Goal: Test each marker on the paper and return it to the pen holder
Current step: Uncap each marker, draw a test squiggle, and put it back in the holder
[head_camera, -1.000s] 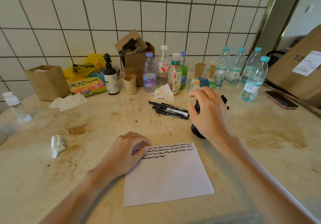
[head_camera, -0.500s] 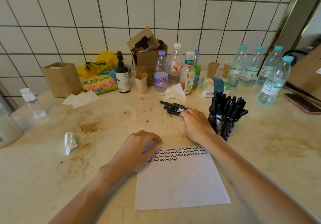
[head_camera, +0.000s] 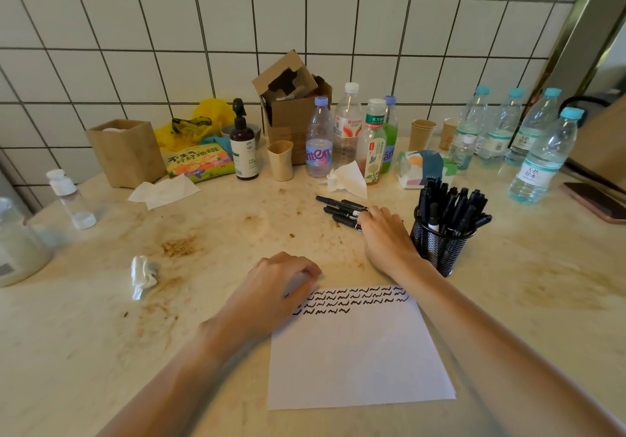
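Markers (head_camera: 342, 211), loose black bunch, lie on counter (head_camera: 237, 233) just left of pen holder (head_camera: 438, 250). Right hand (head_camera: 386, 241) rests over near end of bunch, fingers reaching onto them; cannot tell whether one is gripped. Left hand (head_camera: 281, 282), fingers curled, presses top-left corner of paper (head_camera: 359, 358). Squiggle rows across paper top. Mesh holder packed with markers. Crumpled tissue (head_camera: 143, 275) lies well left.

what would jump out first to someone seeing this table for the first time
Probably the white paper at the near edge, its top lined with rows of black squiggles, the left hand resting on its upper left corner. Next, the black mesh pen holder crammed with markers just right of the right hand, which reaches onto the loose markers lying mid-table.
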